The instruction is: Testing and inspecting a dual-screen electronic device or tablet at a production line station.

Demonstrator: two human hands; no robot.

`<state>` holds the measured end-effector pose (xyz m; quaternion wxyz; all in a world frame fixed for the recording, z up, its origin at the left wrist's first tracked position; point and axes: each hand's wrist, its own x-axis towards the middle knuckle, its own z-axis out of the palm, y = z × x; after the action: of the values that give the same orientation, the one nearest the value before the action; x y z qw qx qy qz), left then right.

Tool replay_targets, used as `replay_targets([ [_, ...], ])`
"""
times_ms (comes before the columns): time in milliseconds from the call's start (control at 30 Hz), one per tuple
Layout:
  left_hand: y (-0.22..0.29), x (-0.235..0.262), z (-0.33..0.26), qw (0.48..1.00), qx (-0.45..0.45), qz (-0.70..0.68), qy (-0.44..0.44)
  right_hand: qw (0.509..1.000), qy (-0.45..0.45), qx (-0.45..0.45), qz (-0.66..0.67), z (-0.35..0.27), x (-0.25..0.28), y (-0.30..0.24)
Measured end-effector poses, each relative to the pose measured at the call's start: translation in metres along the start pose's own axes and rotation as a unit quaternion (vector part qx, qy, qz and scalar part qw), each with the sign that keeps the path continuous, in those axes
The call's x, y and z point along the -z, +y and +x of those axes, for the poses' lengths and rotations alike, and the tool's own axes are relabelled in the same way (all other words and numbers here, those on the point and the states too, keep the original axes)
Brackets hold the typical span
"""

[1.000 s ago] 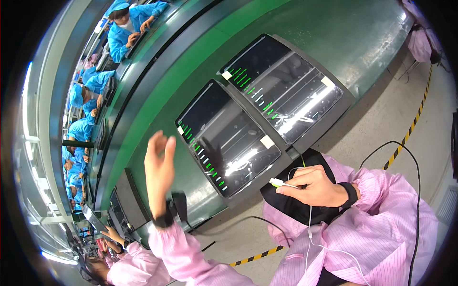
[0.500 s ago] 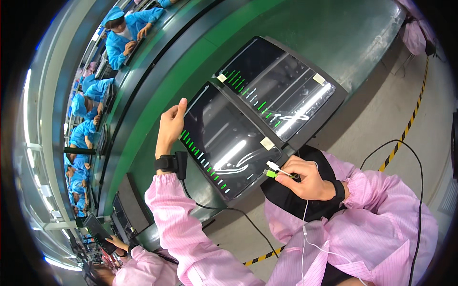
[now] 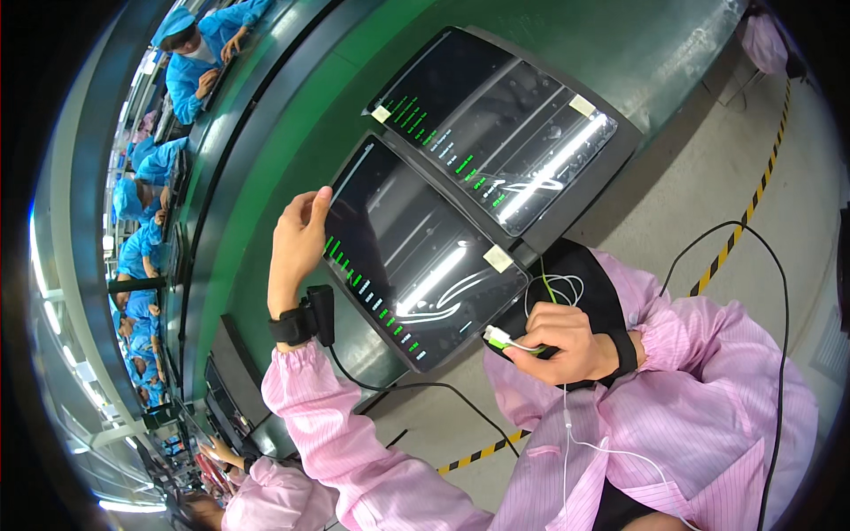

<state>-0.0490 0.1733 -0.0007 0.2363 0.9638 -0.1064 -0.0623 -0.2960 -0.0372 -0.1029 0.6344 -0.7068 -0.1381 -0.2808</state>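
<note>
Left hand [image 3: 298, 239] touching dark panel [image 3: 416, 257], right hand [image 3: 562, 341] gripping white connector [image 3: 498, 336]

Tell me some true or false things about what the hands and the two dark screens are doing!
1. The left hand touches the edge of the nearer dark screen. True.
2. The right hand is empty. False: it holds a small white and green plug on a thin white cable.
3. The plug is already pushed into the farther screen. False: it sits by the lower corner of the nearer screen, away from the farther one.
4. Both sleeves are pink. True.
5. The left wrist is bare. False: it wears a black wrist strap with a black cord running off it.
</note>
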Motion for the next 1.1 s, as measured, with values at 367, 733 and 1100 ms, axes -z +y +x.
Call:
replay_targets([
  [367, -0.010, -0.004, -0.014, 0.999, -0.013, -0.025, 0.031, 0.991, -0.017, 0.108, -0.083, -0.006, -0.008, 0.008],
  [733, -0.010, -0.008, -0.016, 0.999, -0.009, -0.008, 0.044, 0.990, 0.001, 0.116, -0.074, -0.008, -0.010, 0.013],
  [1100, -0.012, -0.010, -0.015, 0.999, -0.009, -0.005, 0.044, 0.989, 0.005, 0.122, -0.087, -0.008, -0.015, 0.015],
])
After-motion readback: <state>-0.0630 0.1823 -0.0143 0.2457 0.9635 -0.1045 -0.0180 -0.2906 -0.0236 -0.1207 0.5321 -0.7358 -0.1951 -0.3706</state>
